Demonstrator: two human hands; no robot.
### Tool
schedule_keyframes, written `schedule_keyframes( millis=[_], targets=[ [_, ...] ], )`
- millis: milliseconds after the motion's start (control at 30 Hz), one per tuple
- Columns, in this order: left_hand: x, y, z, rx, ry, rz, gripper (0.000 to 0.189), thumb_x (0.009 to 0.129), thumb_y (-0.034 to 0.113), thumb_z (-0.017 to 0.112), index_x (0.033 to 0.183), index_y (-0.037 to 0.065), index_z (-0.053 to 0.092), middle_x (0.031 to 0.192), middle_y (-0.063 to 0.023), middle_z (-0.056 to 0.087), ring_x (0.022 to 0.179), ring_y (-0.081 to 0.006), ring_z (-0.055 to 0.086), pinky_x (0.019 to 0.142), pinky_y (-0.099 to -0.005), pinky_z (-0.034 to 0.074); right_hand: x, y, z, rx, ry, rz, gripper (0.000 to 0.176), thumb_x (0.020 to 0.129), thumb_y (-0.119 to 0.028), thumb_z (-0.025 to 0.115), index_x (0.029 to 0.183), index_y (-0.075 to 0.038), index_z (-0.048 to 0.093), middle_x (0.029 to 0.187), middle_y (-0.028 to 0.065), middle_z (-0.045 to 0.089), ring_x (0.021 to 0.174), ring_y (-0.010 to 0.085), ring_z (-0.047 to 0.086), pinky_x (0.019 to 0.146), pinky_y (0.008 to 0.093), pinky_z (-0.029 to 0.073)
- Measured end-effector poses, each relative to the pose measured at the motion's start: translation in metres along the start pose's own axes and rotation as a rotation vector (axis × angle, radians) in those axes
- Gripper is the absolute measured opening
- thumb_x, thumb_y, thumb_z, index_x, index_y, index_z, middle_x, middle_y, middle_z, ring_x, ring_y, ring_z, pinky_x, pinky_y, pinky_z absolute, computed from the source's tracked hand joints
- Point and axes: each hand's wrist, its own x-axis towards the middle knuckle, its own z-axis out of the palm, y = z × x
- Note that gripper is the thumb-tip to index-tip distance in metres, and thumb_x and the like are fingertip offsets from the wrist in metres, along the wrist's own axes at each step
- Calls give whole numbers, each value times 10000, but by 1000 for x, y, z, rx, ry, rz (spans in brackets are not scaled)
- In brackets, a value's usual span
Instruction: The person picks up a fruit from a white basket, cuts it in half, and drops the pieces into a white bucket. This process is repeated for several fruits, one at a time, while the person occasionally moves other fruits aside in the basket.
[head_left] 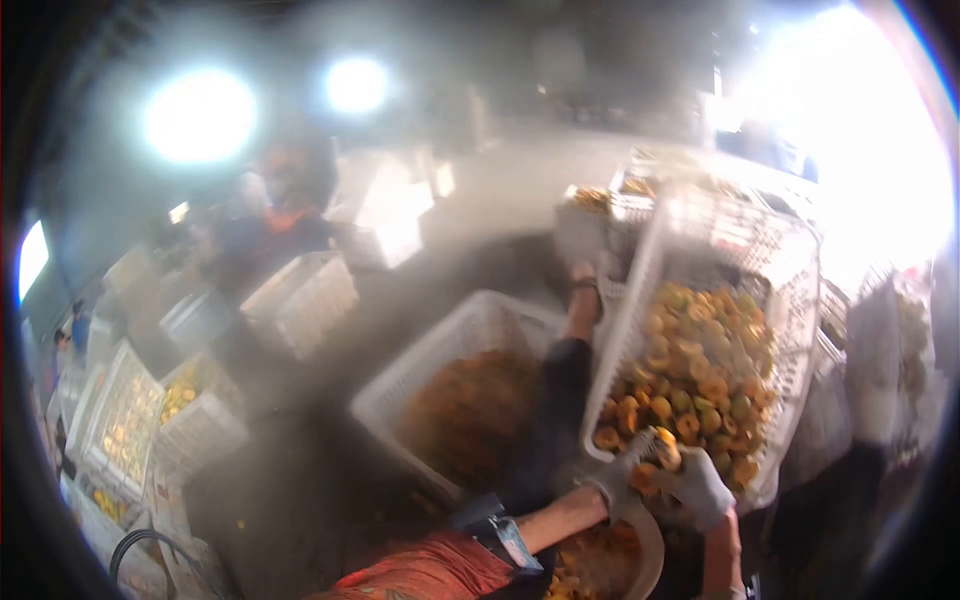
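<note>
Both my hands wear pale grey gloves and meet at the near end of a white plastic crate [598, 400] of halved yellow-orange fruit [700, 375], which look like peaches or apricots. My left hand [622, 474] is closed, its fingers around a yellow-orange fruit piece [667, 449]; blur hides whether a tool is there too. My right hand [700, 488] curls against the same piece from the right, with its fingertips partly hidden. Just below my hands sits a round pale basin [652, 550] with orange fruit pieces [595, 565] in it.
Left of my leg [565, 390] stands a white crate [385, 405] of blurred orange-brown pieces [470, 415]. Stacked fruit crates [130, 400] line the far left. More crates [640, 200] are beyond the front one. Haze and bright lamps [200, 115] blur the background.
</note>
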Motion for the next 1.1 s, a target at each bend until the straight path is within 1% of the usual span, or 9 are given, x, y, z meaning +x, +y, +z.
schedule_keyframes(
  millis=[67,133,267,533,633,700,800,933,1100],
  targets=[
    [54,-19,-69,-307,-896,-169,297,955,376,480,1029,121,612,960,-62,656,850,-163,655,764,-320,559,-2,-2,6,-138,192,-155,133,802,-40,651,934,-39,637,661,-22,577,524,66,515,450,258,399],
    [-23,6,32,-56,4,-21,341,933,414,503,1029,97,585,953,-65,655,822,-180,659,775,-325,557,-9,-20,7,-50,443,-187,128,807,-14,611,933,-26,626,649,24,578,529,77,519,469,268,416],
    [7,26,-4,-30,-20,301,406,927,450,482,1099,86,530,1048,-102,615,982,-235,613,870,-386,518,-21,-11,16,-207,681,-130,128,812,-5,579,933,-22,615,668,60,590,604,110,558,551,298,454],
    [-38,37,39,175,63,438,302,960,318,445,1037,37,525,1009,-119,596,958,-263,606,865,-381,509,-35,-10,76,-245,387,32,282,740,-16,654,988,-7,520,773,206,598,758,407,593,649,414,459],
    [-39,38,41,387,30,591,322,955,344,451,1005,38,541,980,-110,601,954,-239,608,860,-357,509,-35,-17,68,-127,111,-49,251,764,-43,647,981,5,530,745,153,600,650,296,602,601,386,466],
    [-47,41,49,485,137,621,346,960,360,442,975,35,561,918,-98,604,895,-214,624,808,-327,528,-35,-36,56,291,-255,368,230,785,-186,620,929,-8,601,790,244,621,792,427,598,648,437,469],
    [-48,40,53,494,182,603,390,963,391,436,975,25,570,906,-98,612,820,-201,638,730,-306,546,-33,-32,65,74,-53,113,198,806,-84,627,969,-3,550,694,86,573,540,139,562,516,318,457],
    [-45,42,57,317,243,526,440,968,423,418,958,14,579,904,-106,622,778,-203,643,675,-305,551,-39,-8,98,-357,430,-82,263,756,-39,645,1001,-35,549,741,183,607,694,359,620,588,381,471],
    [-45,45,50,454,235,592,491,978,433,390,960,-11,598,849,-108,650,776,-202,650,689,-308,548,-46,-36,96,-158,310,5,320,736,-19,650,1036,-43,541,781,209,617,795,411,604,636,410,474]
  ],
)
